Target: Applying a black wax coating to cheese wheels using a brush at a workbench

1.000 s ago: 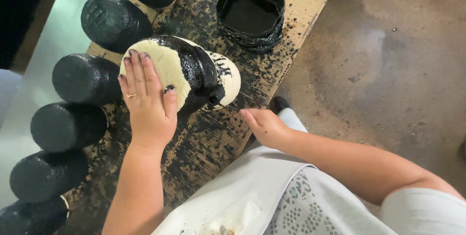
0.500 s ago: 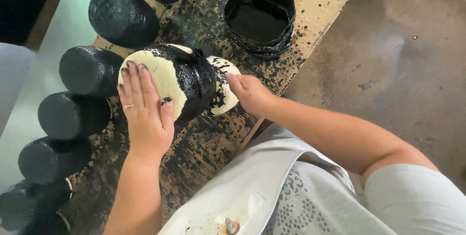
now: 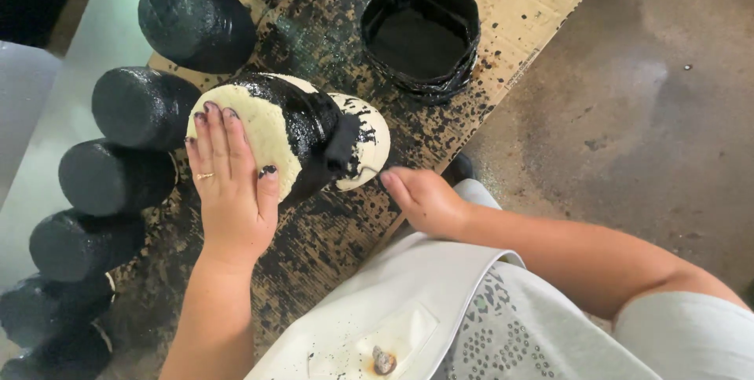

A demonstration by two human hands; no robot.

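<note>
Your left hand [image 3: 232, 191] lies spread flat on the half-blackened cream cylinder [image 3: 287, 137], your right hand [image 3: 424, 199] pinching the small paint roller [image 3: 343, 143] — six painted black cylinders [image 3: 145, 107] stand done beside it.

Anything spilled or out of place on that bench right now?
Black paint is spattered across the board around the paint tub. The half-painted pale cylinder lies on its side under the left hand; the right hand works a small roller over it. Nothing has tipped.

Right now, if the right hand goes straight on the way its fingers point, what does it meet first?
The right hand points up-left. It would probably first meet the pale, half-blackened cylinder at its speckled end face, where the small roller in that hand already lies. Depth is unclear.
</note>
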